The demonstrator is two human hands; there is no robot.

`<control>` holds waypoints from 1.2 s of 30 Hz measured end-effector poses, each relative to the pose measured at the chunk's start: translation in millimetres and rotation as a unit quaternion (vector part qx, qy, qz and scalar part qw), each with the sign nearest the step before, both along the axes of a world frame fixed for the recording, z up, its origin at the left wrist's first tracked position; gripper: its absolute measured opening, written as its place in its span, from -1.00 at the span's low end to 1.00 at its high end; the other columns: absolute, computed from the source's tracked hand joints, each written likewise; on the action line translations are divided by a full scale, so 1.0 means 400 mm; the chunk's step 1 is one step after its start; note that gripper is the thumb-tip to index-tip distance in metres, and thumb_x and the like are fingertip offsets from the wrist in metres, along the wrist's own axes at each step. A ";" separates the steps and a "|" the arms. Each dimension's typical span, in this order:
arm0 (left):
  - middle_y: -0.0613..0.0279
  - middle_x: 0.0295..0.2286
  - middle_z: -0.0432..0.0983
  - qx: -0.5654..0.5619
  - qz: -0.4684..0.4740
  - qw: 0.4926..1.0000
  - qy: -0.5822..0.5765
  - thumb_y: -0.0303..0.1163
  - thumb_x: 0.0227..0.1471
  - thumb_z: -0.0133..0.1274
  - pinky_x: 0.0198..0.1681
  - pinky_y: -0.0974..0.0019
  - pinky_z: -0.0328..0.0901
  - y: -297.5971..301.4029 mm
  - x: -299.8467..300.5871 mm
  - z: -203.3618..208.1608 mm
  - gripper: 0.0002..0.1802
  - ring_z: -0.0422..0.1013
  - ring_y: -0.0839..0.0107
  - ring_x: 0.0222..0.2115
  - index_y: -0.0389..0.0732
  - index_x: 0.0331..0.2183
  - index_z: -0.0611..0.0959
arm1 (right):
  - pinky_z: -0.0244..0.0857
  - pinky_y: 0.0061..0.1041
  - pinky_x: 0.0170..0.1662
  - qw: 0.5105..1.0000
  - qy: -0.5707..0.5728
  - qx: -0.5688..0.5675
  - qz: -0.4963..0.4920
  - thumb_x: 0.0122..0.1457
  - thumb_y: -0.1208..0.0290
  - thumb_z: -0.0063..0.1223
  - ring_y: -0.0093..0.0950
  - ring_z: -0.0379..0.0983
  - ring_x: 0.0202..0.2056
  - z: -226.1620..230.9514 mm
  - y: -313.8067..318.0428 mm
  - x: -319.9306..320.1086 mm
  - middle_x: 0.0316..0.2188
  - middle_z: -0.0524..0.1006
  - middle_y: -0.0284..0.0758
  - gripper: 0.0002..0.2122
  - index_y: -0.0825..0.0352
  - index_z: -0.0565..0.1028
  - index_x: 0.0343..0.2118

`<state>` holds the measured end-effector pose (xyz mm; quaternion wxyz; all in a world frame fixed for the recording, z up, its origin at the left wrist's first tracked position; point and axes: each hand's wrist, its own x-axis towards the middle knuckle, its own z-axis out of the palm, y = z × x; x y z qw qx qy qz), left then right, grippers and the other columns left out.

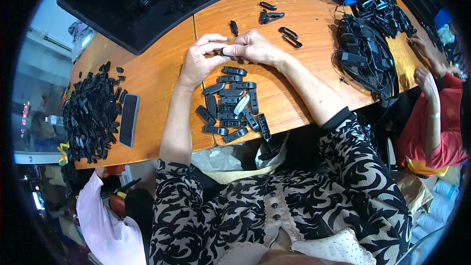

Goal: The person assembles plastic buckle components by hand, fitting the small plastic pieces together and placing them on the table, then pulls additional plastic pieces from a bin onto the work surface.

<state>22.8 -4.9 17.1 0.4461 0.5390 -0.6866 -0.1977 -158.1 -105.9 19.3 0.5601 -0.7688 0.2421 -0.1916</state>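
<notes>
My left hand (200, 60) and my right hand (252, 47) meet over the wooden table (304, 24), fingertips pinched together on a small black plastic part (222, 51). Just below my hands lies a cluster of several oblong black plastic pieces (233, 105), one with a pale face. A few more loose black pieces (274, 17) lie beyond my hands toward the far side of the table.
A heap of small black parts (91, 113) sits at the left with a dark phone (129, 119) beside it. A black tray (147, 0) holds more parts at the back. Tangled black cables (365, 54) lie at the right, where another person in red (431, 118) works.
</notes>
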 end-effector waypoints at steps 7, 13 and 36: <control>0.16 -0.23 0.57 0.026 -0.046 0.991 -0.124 -0.51 -0.26 0.32 -0.09 0.34 0.34 0.009 0.052 0.027 -0.69 0.47 0.31 -0.21 -0.30 -0.32 0.73 | 0.39 -0.34 -0.14 0.851 -0.044 -0.512 -0.106 0.07 0.38 0.04 -0.20 0.44 -0.14 -0.002 -0.043 0.015 -0.05 0.53 -0.28 -0.73 0.14 0.54 -0.13; 0.18 -0.15 0.54 0.200 -0.099 0.971 -0.085 -0.48 -0.29 0.35 0.09 0.26 0.26 0.042 0.045 0.078 -0.62 0.41 0.27 -0.05 -0.29 -0.28 0.72 | 0.27 -0.19 -0.11 0.795 0.077 -0.565 -0.206 0.05 0.38 0.03 -0.17 0.39 -0.13 -0.049 -0.067 0.000 -0.18 0.48 -0.21 -0.81 0.23 0.55 -0.26; 0.00 0.25 0.12 -0.009 0.478 0.873 -0.092 0.41 0.05 -0.21 0.32 0.03 -0.13 -0.570 0.923 -0.023 -0.09 -0.02 0.09 0.29 -0.01 0.24 0.32 | 0.29 -0.27 -0.23 0.805 0.124 -0.538 -0.217 -0.06 0.48 0.20 -0.22 0.40 -0.29 -0.023 -0.071 0.009 -0.28 0.47 -0.19 -0.79 0.32 0.55 -0.30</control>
